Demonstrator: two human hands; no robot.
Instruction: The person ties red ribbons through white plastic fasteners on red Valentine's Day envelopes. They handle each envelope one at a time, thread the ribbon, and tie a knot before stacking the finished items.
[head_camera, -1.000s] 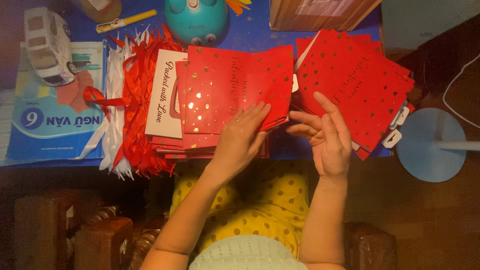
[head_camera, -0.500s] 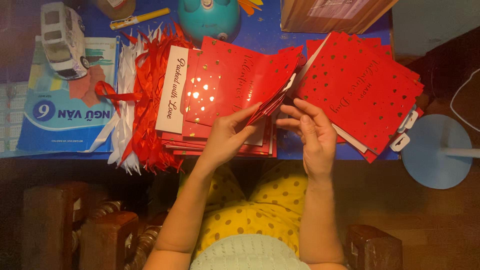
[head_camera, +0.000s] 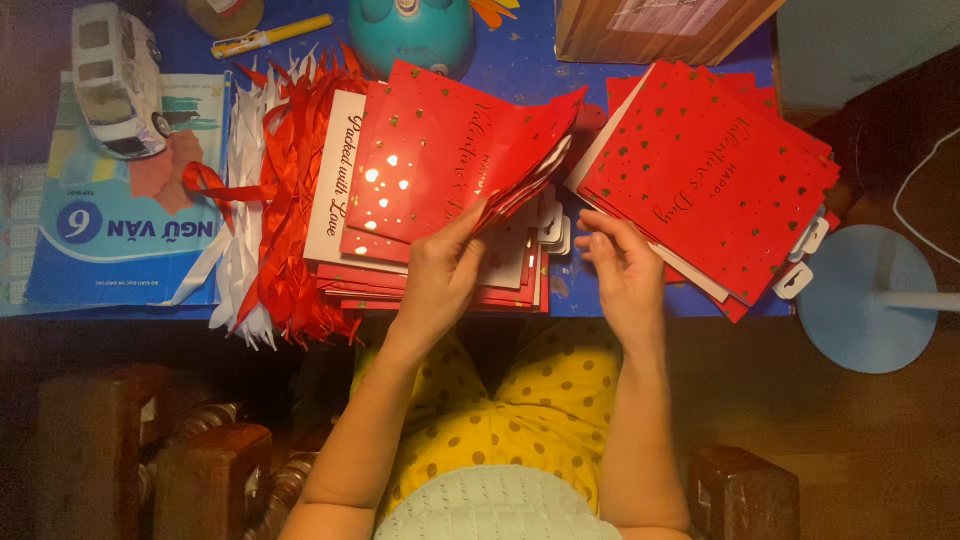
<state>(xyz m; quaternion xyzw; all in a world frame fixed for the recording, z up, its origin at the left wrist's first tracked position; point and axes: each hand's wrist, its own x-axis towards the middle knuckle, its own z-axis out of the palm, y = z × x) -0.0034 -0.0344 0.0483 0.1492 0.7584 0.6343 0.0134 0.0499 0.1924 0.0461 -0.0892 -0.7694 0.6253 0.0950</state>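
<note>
**Red card lifted from the stack**

A red card (head_camera: 440, 165) is pinched by the left hand (head_camera: 445, 270) above the left stack (head_camera: 430, 285). The right hand (head_camera: 625, 270), half-open and empty, is held beside the right pile (head_camera: 720, 170). Loosely pinched, neighbouring cards could be dragged off.

The left hand (head_camera: 440, 275) now pinches the near edge of the top red card (head_camera: 455, 150), lifted and tilted off the left stack (head_camera: 430, 285) beneath it. The right hand (head_camera: 625, 265) is off that card, fingers curled just beside the right stack (head_camera: 710, 175).
</note>
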